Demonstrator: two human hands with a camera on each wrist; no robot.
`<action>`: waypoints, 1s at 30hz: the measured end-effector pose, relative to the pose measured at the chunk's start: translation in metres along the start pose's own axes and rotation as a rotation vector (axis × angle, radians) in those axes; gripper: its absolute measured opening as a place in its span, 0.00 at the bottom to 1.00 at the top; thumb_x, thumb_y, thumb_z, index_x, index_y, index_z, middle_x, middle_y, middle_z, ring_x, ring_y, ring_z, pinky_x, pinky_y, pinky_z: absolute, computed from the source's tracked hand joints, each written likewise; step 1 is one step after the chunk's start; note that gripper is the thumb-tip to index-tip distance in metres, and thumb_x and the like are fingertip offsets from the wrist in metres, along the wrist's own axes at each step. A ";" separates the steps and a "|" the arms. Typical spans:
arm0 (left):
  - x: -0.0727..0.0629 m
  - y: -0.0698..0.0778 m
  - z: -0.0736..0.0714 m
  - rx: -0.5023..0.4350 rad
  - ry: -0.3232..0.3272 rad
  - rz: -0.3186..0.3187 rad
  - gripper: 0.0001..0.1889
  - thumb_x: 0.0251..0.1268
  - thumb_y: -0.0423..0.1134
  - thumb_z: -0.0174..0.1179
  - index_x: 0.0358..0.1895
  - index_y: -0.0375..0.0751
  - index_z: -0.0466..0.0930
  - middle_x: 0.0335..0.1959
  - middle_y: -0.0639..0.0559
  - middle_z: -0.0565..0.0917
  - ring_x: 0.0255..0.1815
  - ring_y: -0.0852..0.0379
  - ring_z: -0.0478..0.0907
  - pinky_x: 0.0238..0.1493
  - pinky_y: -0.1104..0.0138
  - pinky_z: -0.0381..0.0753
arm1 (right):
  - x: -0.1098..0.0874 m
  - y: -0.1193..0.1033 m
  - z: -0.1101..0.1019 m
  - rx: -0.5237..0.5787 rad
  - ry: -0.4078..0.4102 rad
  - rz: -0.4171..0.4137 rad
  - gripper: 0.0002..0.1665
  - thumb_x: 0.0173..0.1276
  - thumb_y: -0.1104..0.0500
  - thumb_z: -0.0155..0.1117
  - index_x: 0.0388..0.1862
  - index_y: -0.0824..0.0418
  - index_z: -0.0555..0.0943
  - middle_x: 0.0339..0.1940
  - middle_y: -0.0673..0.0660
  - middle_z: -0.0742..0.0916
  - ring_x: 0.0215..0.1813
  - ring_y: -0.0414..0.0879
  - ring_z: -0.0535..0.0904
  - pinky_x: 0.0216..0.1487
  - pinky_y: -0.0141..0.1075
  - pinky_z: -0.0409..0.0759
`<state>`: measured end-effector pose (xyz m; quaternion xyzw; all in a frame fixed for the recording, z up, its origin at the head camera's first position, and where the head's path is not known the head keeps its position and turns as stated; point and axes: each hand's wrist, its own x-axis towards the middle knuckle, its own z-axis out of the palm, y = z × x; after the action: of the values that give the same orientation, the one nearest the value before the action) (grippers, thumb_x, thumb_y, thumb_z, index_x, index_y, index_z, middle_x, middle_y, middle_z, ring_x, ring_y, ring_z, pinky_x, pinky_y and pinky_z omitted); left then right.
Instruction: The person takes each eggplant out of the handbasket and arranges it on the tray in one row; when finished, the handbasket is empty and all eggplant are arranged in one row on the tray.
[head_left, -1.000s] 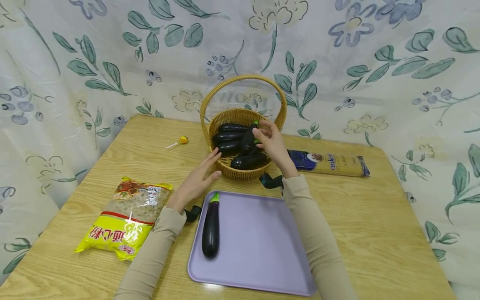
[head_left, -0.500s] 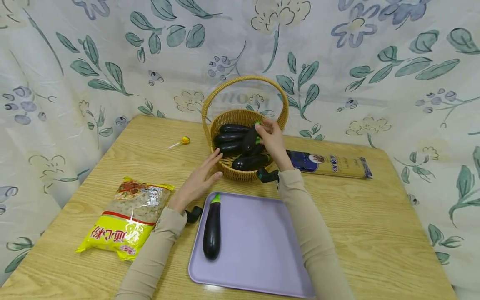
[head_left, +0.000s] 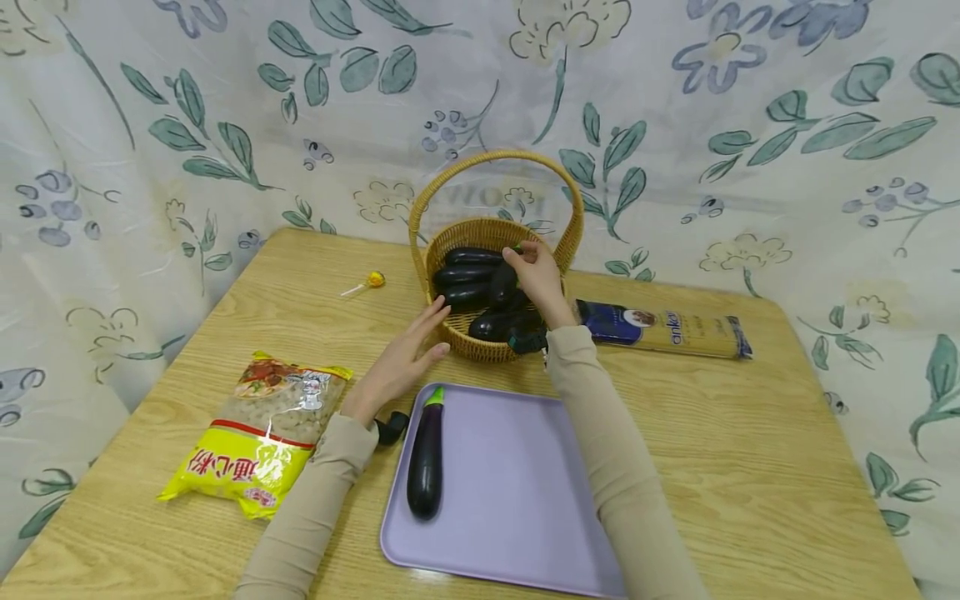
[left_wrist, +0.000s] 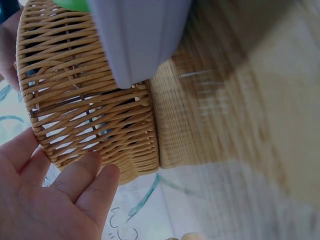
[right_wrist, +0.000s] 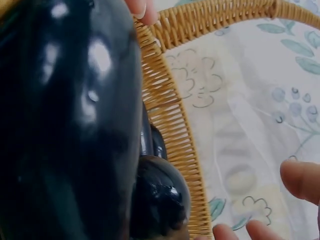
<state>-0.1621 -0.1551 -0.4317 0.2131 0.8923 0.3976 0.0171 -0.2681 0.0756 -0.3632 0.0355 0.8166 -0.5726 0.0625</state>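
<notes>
At the wicker basket (head_left: 483, 348) my right hand (head_left: 542, 279) reaches in from the right and pinches one dark eggplant (head_left: 503, 285) near its green stem end. This eggplant stands tilted above several others (head_left: 465, 273) lying in the basket. My left hand (head_left: 401, 362) has its fingers extended, fingertips right at the basket's front left rim; the left wrist view shows the fingers (left_wrist: 82, 175) against the woven wall (left_wrist: 95, 110). In the right wrist view a large eggplant (right_wrist: 75, 120) fills the left side, with a rounded eggplant end (right_wrist: 160, 197) beside it.
A lilac tray (head_left: 510, 492) in front of the basket bears one eggplant (head_left: 426, 458) along its left side. A yellow pasta bag (head_left: 258, 433) lies left, a lollipop (head_left: 372, 281) back left, and a long spaghetti pack (head_left: 667, 328) right of the basket. The basket handle (head_left: 495, 157) arches overhead.
The right hand and wrist have shifted slightly left over the basket, and the pinched eggplant has turned more upright. The left hand stays at the rim; the whole view has drifted a little.
</notes>
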 end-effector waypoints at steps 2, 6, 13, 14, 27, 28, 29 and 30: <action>0.000 0.000 0.000 -0.001 0.002 -0.004 0.37 0.71 0.67 0.39 0.78 0.60 0.46 0.81 0.57 0.43 0.80 0.46 0.47 0.73 0.42 0.56 | 0.002 0.000 0.003 -0.009 0.014 0.009 0.36 0.72 0.43 0.57 0.72 0.59 0.64 0.65 0.62 0.75 0.65 0.56 0.72 0.64 0.50 0.72; 0.000 0.000 0.000 -0.008 0.000 -0.001 0.38 0.71 0.67 0.40 0.78 0.54 0.48 0.81 0.55 0.43 0.80 0.45 0.48 0.73 0.41 0.56 | 0.006 0.002 0.008 -0.051 0.032 0.018 0.36 0.71 0.44 0.58 0.71 0.59 0.64 0.65 0.63 0.75 0.64 0.58 0.71 0.65 0.51 0.71; -0.001 -0.001 0.000 -0.012 -0.002 0.005 0.41 0.69 0.70 0.37 0.78 0.50 0.49 0.81 0.55 0.43 0.80 0.45 0.47 0.73 0.40 0.54 | 0.013 0.010 0.018 -0.096 0.036 0.027 0.37 0.70 0.47 0.61 0.72 0.61 0.63 0.67 0.65 0.72 0.67 0.59 0.69 0.66 0.51 0.71; -0.001 -0.001 0.000 -0.007 -0.003 0.007 0.41 0.69 0.70 0.37 0.78 0.50 0.49 0.81 0.55 0.43 0.80 0.44 0.47 0.73 0.40 0.54 | 0.014 0.011 0.019 -0.099 0.042 0.031 0.37 0.69 0.49 0.61 0.71 0.62 0.63 0.67 0.65 0.72 0.68 0.59 0.69 0.66 0.51 0.71; -0.002 0.001 -0.002 0.011 0.006 0.017 0.42 0.68 0.72 0.35 0.78 0.50 0.49 0.81 0.52 0.45 0.79 0.43 0.48 0.73 0.39 0.55 | 0.025 0.017 0.028 -0.087 0.044 0.061 0.41 0.67 0.52 0.64 0.72 0.66 0.58 0.67 0.68 0.71 0.66 0.60 0.71 0.67 0.49 0.70; -0.002 0.001 -0.002 0.013 0.006 0.018 0.42 0.68 0.71 0.35 0.78 0.50 0.49 0.81 0.51 0.45 0.79 0.43 0.48 0.73 0.40 0.55 | 0.026 0.017 0.029 -0.102 0.038 0.055 0.42 0.67 0.51 0.64 0.72 0.66 0.58 0.67 0.68 0.72 0.65 0.60 0.71 0.66 0.49 0.71; -0.002 0.002 -0.002 0.014 0.005 0.017 0.42 0.69 0.71 0.35 0.78 0.50 0.49 0.81 0.51 0.45 0.79 0.43 0.48 0.73 0.40 0.55 | 0.026 0.017 0.030 -0.120 0.034 0.050 0.42 0.67 0.51 0.64 0.72 0.66 0.58 0.67 0.68 0.72 0.65 0.60 0.72 0.66 0.49 0.71; -0.002 0.001 -0.002 0.013 0.005 0.016 0.42 0.69 0.71 0.35 0.78 0.50 0.49 0.81 0.51 0.45 0.79 0.44 0.48 0.73 0.40 0.55 | 0.027 0.017 0.031 -0.134 0.032 0.045 0.42 0.67 0.51 0.64 0.72 0.66 0.58 0.66 0.69 0.72 0.64 0.60 0.72 0.66 0.49 0.72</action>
<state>-0.1599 -0.1565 -0.4298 0.2191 0.8932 0.3926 0.0102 -0.2907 0.0517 -0.3937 0.0588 0.8530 -0.5146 0.0646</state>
